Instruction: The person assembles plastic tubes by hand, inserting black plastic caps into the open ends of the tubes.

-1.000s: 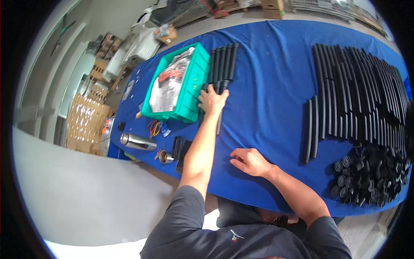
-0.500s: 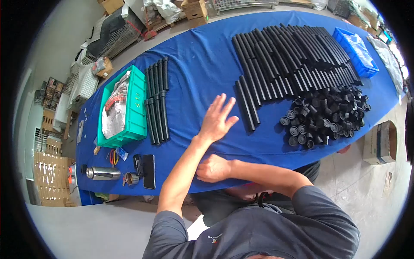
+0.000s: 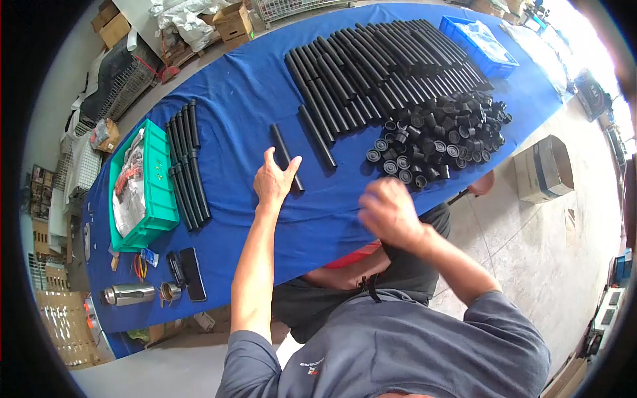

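Note:
My left hand (image 3: 272, 184) is open over the blue cloth, thumb and fingers spread around the middle of a single black tube (image 3: 279, 140); whether it touches the tube is unclear. Just in front of the pile of black caps (image 3: 441, 139) is my right hand (image 3: 391, 211), its fingers blurred, so their pose and any contents cannot be made out. Another black tube (image 3: 317, 136) lies at the near left edge of the large stack of black tubes (image 3: 378, 60). Several tubes with wider collars (image 3: 189, 166) lie side by side at the left.
Beside the collared tubes stands a green crate (image 3: 159, 192) holding bags. A blue tray (image 3: 478, 46) is at the far right. A metal flask (image 3: 129, 294), a metal cup (image 3: 170, 292) and a phone (image 3: 193, 274) lie near left. A cardboard box (image 3: 544, 170) is on the floor.
The view has shifted right. One of two tubes beside the stack now lies apart, farther left, by my left hand. My right hand has moved from beside my left forearm toward the caps.

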Demonstrator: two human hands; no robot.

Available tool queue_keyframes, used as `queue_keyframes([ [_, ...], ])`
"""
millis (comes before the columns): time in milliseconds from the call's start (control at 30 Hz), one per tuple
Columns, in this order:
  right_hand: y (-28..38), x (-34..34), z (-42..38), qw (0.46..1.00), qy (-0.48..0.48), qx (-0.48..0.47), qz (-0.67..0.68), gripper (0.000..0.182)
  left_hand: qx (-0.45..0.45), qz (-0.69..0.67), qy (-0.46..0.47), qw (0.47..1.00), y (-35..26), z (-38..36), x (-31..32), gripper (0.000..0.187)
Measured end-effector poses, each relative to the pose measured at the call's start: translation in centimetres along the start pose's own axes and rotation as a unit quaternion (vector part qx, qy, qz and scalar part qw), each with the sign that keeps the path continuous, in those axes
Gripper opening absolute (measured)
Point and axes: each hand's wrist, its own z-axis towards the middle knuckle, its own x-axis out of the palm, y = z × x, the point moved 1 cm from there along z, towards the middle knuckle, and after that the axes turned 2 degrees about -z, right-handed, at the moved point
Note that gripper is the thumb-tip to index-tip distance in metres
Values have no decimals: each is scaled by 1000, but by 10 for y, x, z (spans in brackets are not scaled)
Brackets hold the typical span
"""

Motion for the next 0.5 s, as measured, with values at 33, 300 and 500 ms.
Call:
queue_keyframes([
  [33,-12,-6,10,998,-2,35,-49,34,-8,13,2,1000,0,-2,1,78],
  [300,-76,16,68,962,133,88,-221,44,22,14,-8,1000,-4,-21,-2,59],
  [500,-80,32,69,949,191,94,-234,34,48,-73,-71,994,5,-69,-13,54],
])
